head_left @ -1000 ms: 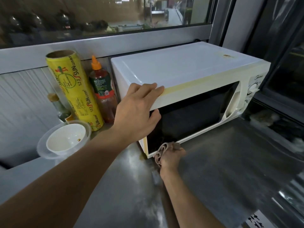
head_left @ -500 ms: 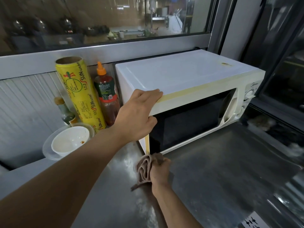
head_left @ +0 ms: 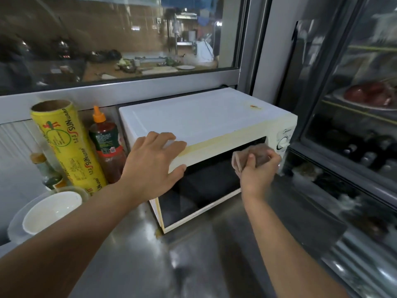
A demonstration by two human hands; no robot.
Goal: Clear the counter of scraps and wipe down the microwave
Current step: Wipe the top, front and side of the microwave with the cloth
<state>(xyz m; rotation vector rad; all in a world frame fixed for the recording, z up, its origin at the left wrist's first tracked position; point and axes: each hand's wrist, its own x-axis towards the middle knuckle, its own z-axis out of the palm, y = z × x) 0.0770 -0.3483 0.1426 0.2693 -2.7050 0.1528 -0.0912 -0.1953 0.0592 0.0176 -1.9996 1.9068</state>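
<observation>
On steel counter [head_left: 214, 265], boxy white microwave [head_left: 204, 117], crumpled cloth [head_left: 251, 157] against glossy door

The yellow cling-wrap roll [head_left: 68, 147] reads "SUNwrap" several times along its side. The sauce bottle's [head_left: 106, 145] label and the microwave's [head_left: 214, 134] panel markings are too small to read.

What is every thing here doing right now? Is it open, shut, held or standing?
microwave: door shut
cloth: bunched, pressed on the door's top right
right hand: grips the cloth
left hand: flat on the microwave's top front edge
sauce bottle: upright, capped
wrap roll: standing, leaning
bowl: upright
</observation>
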